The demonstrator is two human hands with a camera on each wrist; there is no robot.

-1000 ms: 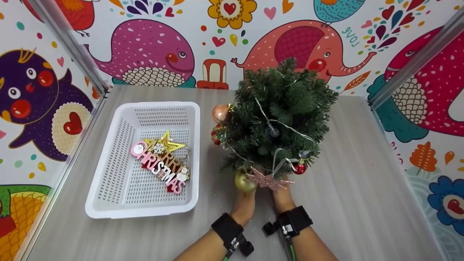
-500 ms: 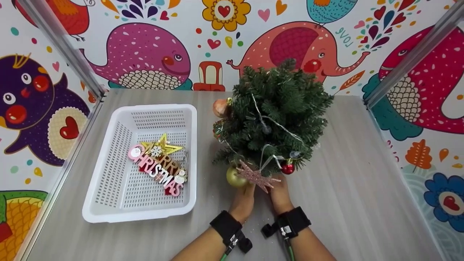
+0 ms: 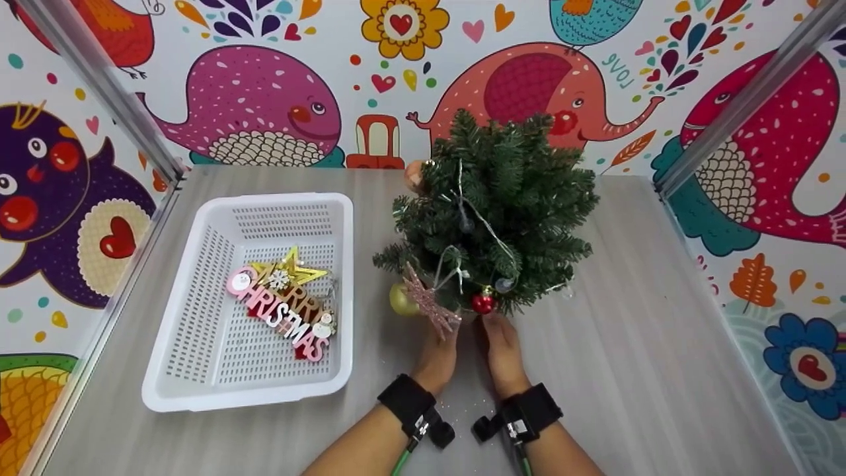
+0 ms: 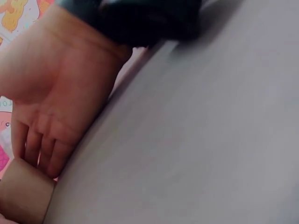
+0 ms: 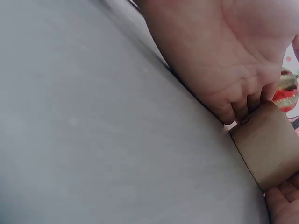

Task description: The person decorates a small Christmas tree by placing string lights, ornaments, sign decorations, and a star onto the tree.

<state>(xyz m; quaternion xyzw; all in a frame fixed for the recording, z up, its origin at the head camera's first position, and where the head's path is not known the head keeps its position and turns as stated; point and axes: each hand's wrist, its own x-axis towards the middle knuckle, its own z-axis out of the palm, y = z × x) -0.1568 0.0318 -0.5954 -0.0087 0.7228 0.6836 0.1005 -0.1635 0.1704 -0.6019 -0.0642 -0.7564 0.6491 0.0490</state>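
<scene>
A small Christmas tree (image 3: pixel 515 192) stands on the table, hung with a pink glitter star (image 3: pixel 426 301), a yellow-gold ball (image 3: pixel 402 299), a red ball (image 3: pixel 483 303) and a peach ball (image 3: pixel 415 175) partly behind its branches. My left hand (image 3: pixel 437 357) and right hand (image 3: pixel 505 354) grip its base from both sides, low under the branches. The right wrist view shows the pale brown base (image 5: pixel 268 144) with my left fingers bent behind it, and my right fingers (image 5: pixel 282 198) at the lower corner. In the left wrist view my right fingers run behind the base (image 4: pixel 25 191), their tips hidden.
To the left sits a white perforated basket (image 3: pixel 153 393). It holds a Merry Christmas sign (image 3: pixel 284 311) and a gold star (image 3: pixel 294 270). Cartoon-printed walls (image 3: pixel 264 99) enclose the table at the back and sides, with metal posts (image 3: pixel 99 92) at the corners.
The tree has turned in my hands: the pink star, gold ball and red ball have swung left, and the peach ball has slipped partly behind branches. The whole view has shifted slightly.
</scene>
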